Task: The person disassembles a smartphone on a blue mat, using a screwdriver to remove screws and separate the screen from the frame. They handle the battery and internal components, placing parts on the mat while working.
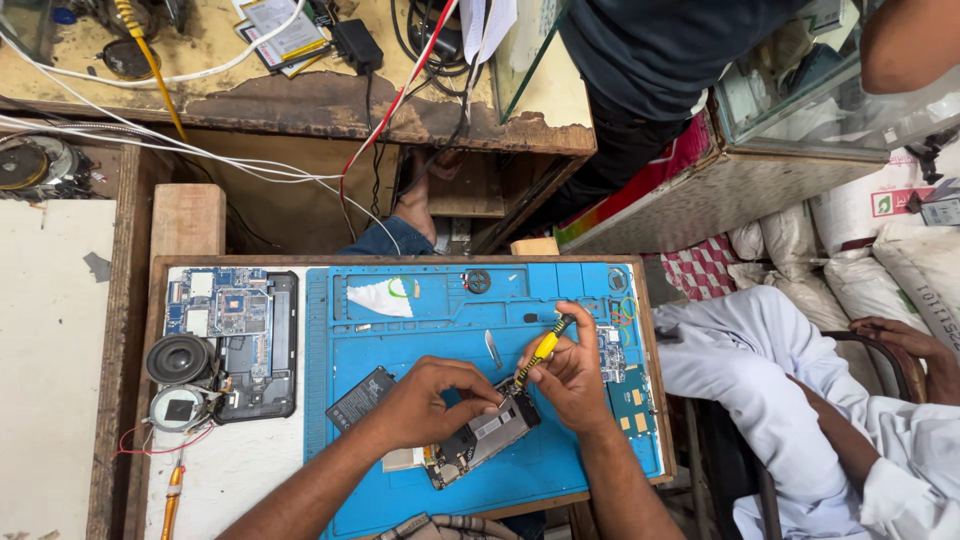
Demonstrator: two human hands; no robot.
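The left hand point(425, 405) presses its closed fingers on the opened phone point(482, 438), which lies on the blue mat point(420, 330) near its 6 o'clock edge. At 2 o'clock from the phone, the right hand point(572, 375) pinches a yellow screwdriver point(541, 350), its tip touching the phone. A black battery point(360, 397) lies at 9 o'clock.

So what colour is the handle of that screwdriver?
Yellow and black; the screwdriver shows best in the head view.

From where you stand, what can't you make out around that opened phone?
- Head view: the screwdriver tip and its screw are too small to see.
- The opened phone's middle is covered by the left hand and right hand.
- The seated person at right is cut off by the frame edge.
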